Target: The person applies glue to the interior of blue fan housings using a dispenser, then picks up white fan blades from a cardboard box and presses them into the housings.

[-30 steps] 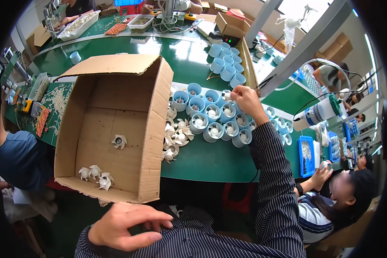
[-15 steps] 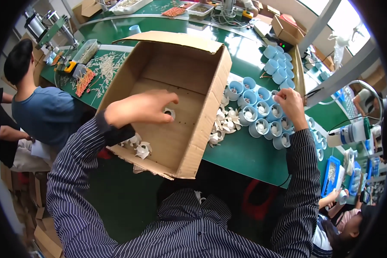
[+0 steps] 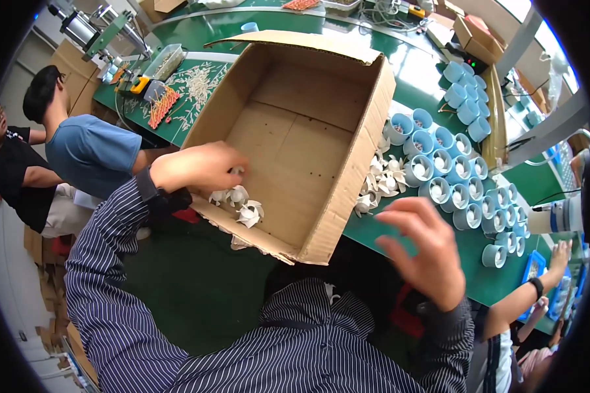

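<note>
My left hand (image 3: pixel 200 168) is inside the brown cardboard box (image 3: pixel 364 150), near its left wall. Its fingers are curled round a small white bladed fan wheel (image 3: pixel 236 170), mostly covered by the hand. Just below, several more white fan wheels (image 3: pixel 250 213) lie in the near left corner of the box. My right hand (image 3: pixel 423 245), slightly blurred, hangs over the table's front edge with fingers apart and nothing in them. Past its fingertips, loose white fan wheels (image 3: pixel 388 174) are heaped against the box. Light blue cups (image 3: pixel 467 216) stand beside that heap, many with a white part inside.
More blue cups (image 3: pixel 467 111) stand at the far right along a wooden rail (image 3: pixel 498 131). On the green table (image 3: pixel 373 230), small pale pieces (image 3: pixel 203 84) are scattered left of the box. Co-workers sit at the left (image 3: pixel 88 147) and reach in at the right (image 3: pixel 528 298).
My right hand has left the blue cups and come back toward me, its fingers opening. The left hand has moved toward the near left corner of the box. The view has shifted slightly.
</note>
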Tool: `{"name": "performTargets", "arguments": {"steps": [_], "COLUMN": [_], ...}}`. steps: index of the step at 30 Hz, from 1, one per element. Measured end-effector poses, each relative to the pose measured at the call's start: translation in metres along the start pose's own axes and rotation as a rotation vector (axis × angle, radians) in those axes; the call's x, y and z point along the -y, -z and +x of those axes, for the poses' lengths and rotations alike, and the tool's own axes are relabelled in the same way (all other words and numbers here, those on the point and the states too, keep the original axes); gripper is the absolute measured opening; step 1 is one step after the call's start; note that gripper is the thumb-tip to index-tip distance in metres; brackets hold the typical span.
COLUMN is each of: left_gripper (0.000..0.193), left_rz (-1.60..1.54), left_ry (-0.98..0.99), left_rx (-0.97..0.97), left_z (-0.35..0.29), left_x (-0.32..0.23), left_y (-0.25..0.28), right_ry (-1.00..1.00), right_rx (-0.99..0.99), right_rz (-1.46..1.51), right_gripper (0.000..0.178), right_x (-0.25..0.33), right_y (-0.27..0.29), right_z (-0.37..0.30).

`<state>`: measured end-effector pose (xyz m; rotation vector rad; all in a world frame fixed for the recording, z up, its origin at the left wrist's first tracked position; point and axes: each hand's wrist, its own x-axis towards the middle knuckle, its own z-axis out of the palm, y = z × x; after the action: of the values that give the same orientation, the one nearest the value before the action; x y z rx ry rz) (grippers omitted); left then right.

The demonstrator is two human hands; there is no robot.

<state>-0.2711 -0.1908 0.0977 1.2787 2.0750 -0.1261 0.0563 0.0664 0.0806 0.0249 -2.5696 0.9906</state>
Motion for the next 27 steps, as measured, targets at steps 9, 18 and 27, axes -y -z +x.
{"name": "performTargets", "arguments": {"steps": [9, 18, 27], "left_gripper": [0.054, 0.059, 0.043], "left_rz": [-0.106, -0.300, -0.189], "left_ry": [-0.222, -0.242, -0.195], "left_rx": [0.042, 0.129, 0.127], "left_z": [-0.011, 0.021, 0.030], "left_x": [-0.004, -0.094, -0.094], "left_y": [-0.038, -0.037, -0.041], "right_ry": [0.136, 0.149, 0.137], "right_rx": [0.061, 0.013, -0.033], "right_rz": [-0.092, -0.107, -0.062], "right_gripper": [0.051, 0.052, 0.054], "right_x": [0.033, 0.025, 0.025], "right_y": [-0.082, -0.094, -0.102], "right_z": [0.012, 0.006, 0.004]}}
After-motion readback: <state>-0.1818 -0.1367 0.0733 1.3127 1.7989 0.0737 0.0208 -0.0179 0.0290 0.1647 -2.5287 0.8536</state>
